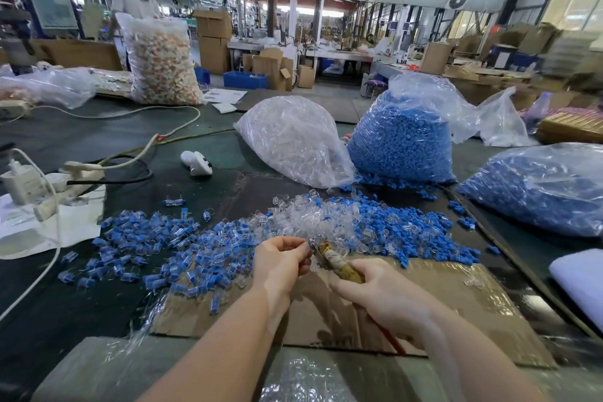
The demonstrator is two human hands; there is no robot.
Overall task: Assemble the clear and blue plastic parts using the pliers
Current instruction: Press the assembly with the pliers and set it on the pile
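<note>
Right hand (381, 295) gripping pliers (339, 263) by handles | left hand (280, 259) pinching small part at nose | parts probably light, slippery; hold by edges

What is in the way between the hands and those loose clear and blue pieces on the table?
Nothing visible. The left hand already pinches a small piece against the tip of the pliers, which the right hand grips. The loose clear parts and blue parts lie just beyond on the open table.
</note>
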